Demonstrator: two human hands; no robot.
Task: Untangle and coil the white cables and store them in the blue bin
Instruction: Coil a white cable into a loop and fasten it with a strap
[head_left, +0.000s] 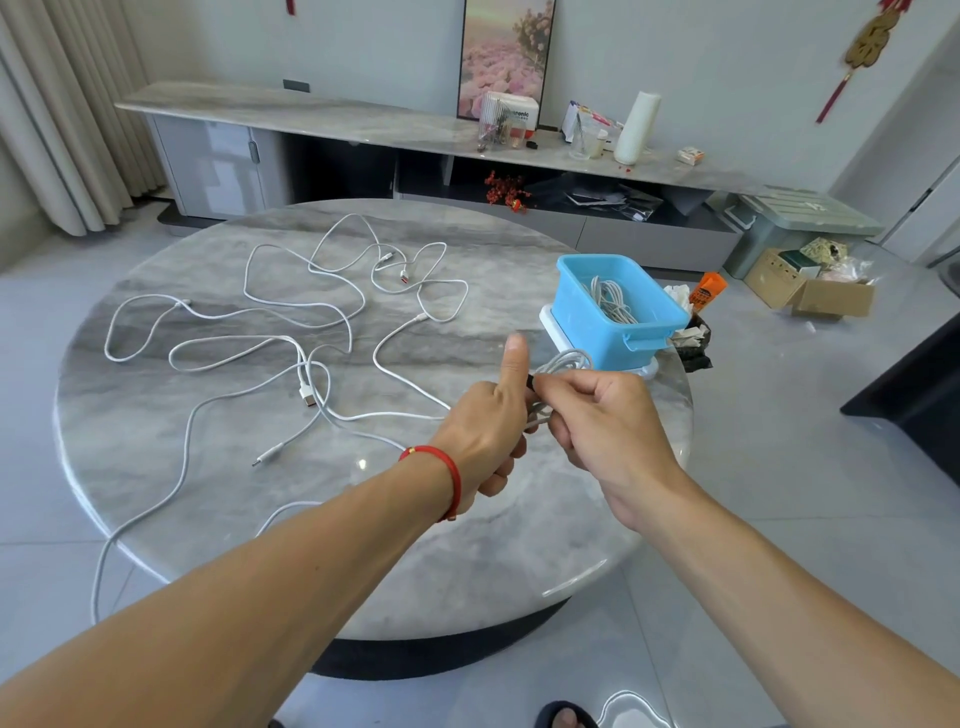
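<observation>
A small coil of white cable (563, 362) sits just right of the frame's centre, held between both hands above the round marble table (467, 561). Its loops fan upward and to the right, toward the blue bin (618, 312), so the bundle's long axis runs from lower left to upper right. The left hand (488, 431) grips the lower part of the bundle, fingers curled under it and thumb stuck straight up. The right hand (605, 421) pinches the cable at a dark piece at the coil's neck (whether a tie or a plug cannot be told), with its fingers folded tightly. The coil's free loops stick out above and just beyond both hands, close to the bin's near wall.

The bin stands at the right edge of the table on a white lid (551, 322), with an already coiled cable (613, 301) inside. Loose white cables (311, 332) sprawl in tangled loops over the left and centre of the table, one strand trailing off the near edge at lower left. A red cord bracelet (452, 475) circles the left wrist.
</observation>
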